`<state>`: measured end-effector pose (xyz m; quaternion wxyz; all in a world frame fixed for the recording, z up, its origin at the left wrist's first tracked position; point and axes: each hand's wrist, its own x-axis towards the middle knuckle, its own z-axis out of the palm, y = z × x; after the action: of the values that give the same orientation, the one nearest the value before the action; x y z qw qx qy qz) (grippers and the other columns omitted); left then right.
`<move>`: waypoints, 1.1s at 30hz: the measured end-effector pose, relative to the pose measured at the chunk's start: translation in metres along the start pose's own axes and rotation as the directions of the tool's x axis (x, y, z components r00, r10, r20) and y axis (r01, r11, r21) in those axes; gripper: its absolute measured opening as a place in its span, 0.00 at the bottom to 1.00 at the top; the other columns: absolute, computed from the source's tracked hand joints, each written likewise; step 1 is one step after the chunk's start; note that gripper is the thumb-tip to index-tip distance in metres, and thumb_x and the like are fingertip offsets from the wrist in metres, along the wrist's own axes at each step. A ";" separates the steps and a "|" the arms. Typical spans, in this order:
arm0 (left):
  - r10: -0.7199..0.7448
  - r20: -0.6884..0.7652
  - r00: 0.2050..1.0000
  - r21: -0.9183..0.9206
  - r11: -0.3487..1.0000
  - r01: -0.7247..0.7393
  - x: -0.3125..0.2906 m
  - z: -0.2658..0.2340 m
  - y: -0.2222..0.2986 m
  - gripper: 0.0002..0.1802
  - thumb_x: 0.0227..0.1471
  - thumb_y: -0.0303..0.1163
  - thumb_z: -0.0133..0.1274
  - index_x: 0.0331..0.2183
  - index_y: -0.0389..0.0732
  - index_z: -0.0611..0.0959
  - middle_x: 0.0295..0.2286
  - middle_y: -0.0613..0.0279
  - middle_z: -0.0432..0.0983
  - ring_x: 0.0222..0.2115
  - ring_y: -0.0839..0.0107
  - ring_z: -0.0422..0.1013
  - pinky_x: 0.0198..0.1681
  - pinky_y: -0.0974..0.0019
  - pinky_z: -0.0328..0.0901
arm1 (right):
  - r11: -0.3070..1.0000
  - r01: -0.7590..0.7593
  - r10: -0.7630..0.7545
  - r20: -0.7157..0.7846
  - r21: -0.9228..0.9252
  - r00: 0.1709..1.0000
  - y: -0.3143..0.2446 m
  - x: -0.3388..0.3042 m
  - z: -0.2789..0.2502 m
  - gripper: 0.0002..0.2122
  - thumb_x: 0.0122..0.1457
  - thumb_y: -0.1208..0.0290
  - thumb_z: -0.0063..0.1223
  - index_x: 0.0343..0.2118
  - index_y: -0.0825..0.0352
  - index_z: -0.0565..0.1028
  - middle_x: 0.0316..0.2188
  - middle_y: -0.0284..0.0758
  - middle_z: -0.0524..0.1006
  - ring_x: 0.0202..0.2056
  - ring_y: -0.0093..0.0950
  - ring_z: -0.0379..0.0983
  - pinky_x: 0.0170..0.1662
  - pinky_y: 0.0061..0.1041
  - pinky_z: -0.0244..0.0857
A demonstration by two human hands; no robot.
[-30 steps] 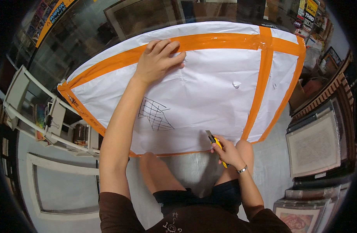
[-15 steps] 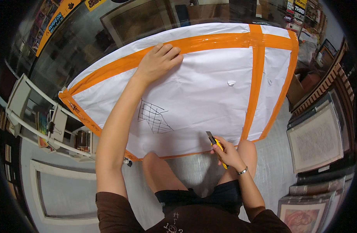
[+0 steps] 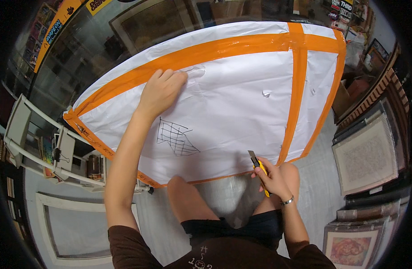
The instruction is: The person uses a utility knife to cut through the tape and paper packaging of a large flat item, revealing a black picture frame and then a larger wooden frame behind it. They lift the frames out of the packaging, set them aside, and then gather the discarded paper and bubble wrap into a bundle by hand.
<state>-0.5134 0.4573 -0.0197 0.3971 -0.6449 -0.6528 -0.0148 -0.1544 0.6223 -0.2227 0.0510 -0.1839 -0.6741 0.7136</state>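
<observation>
A large flat package (image 3: 241, 103) wrapped in white paper leans in front of me, banded with orange tape (image 3: 232, 45). Black grid-like pen marks (image 3: 176, 138) cover part of its lower left. My left hand (image 3: 162, 93) is closed with curled fingers against the paper, just below the upper tape band; what its fingertips hold, if anything, is hidden. Beside them the paper is wrinkled. My right hand (image 3: 272, 180) grips a yellow and black utility knife (image 3: 258, 169), its blade out and pointing up and away, near the package's lower edge. A small torn spot (image 3: 266, 93) shows in the paper.
A white rack (image 3: 58, 154) stands at the left, above a white frame (image 3: 45, 224) against the wall. Framed pictures (image 3: 367, 154) lean in stacks along the right. A glass display case (image 3: 89, 58) lies behind the package. My knees are close to its lower edge.
My left hand has moved left and down, off the upper tape band and onto the white paper. My right hand with the utility knife has shifted slightly right.
</observation>
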 end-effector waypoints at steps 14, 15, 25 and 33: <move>-0.637 0.002 0.771 0.236 0.750 0.618 -0.149 -0.048 0.034 0.14 0.50 0.43 0.66 0.28 0.45 0.81 0.27 0.64 0.74 0.30 0.62 0.68 0.39 0.56 0.61 | 0.997 0.015 -0.018 -0.047 -0.071 0.999 -0.018 -0.002 -0.004 0.21 0.69 0.69 0.50 0.63 0.66 0.66 0.37 0.34 0.78 0.34 0.20 0.77 0.21 0.19 0.73; -0.648 -0.082 0.757 0.199 0.734 0.650 -0.139 -0.053 0.037 0.14 0.49 0.43 0.66 0.30 0.45 0.82 0.30 0.64 0.75 0.31 0.61 0.69 0.40 0.55 0.61 | 0.997 0.072 -0.073 -0.043 -0.033 0.996 -0.021 0.003 0.001 0.20 0.69 0.69 0.50 0.63 0.66 0.66 0.37 0.34 0.78 0.34 0.20 0.77 0.21 0.19 0.73; -0.368 -0.179 0.912 0.012 0.927 0.376 0.029 -0.019 0.005 0.40 0.42 0.32 0.66 0.58 0.44 0.73 0.60 0.53 0.66 0.63 0.51 0.60 0.67 0.47 0.54 | 0.973 0.202 -0.203 0.001 -0.116 0.979 -0.055 0.015 0.041 0.19 0.69 0.69 0.49 0.61 0.66 0.67 0.30 0.33 0.80 0.29 0.20 0.78 0.22 0.21 0.72; -0.331 -0.262 0.907 -0.100 0.943 0.316 0.025 -0.017 -0.012 0.26 0.46 0.20 0.55 0.51 0.39 0.75 0.47 0.51 0.79 0.52 0.50 0.73 0.60 0.51 0.65 | 0.671 0.518 -0.653 -0.091 -0.530 0.752 -0.152 0.066 0.051 0.17 0.67 0.71 0.50 0.57 0.66 0.68 0.26 0.48 0.78 0.26 0.50 0.76 0.29 0.42 0.67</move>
<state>-0.5117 0.4672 0.0114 0.4577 -0.5301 -0.6886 -0.1879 -0.2585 0.6087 -0.0853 0.3254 -0.0586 -0.8357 0.4386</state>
